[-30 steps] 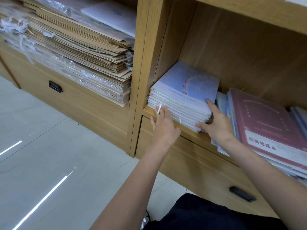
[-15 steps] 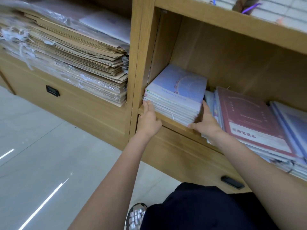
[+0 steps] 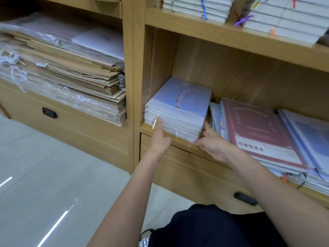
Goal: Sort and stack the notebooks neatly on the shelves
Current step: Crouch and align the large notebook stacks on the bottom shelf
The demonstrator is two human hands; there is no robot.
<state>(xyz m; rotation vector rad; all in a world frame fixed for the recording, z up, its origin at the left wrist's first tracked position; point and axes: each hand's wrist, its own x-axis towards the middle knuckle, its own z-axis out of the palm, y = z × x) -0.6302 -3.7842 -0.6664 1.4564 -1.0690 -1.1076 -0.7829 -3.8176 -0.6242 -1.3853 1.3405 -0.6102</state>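
A stack of pale blue notebooks (image 3: pixel 179 104) lies at the left end of a wooden shelf (image 3: pixel 183 142), close to the side panel. My left hand (image 3: pixel 160 138) touches the stack's front edge with straight fingers, near a white strap. My right hand (image 3: pixel 211 143) has straight fingers against the stack's right front corner, thumb up along its side. To the right lies a red-covered notebook (image 3: pixel 258 129) on a spread pile of others, and more blue notebooks (image 3: pixel 308 136) lie further right.
The left compartment holds a tall pile of brown paper bags in plastic (image 3: pixel 67 73). White notebooks with coloured ribbons (image 3: pixel 249 13) fill the shelf above. Drawers with black handles (image 3: pixel 245 198) sit below. Pale tiled floor (image 3: pixel 44 175) lies at left.
The blue stack now sits further back on the shelf and nearer the side panel. My right hand has come off the stack's side to its front corner. The view rose.
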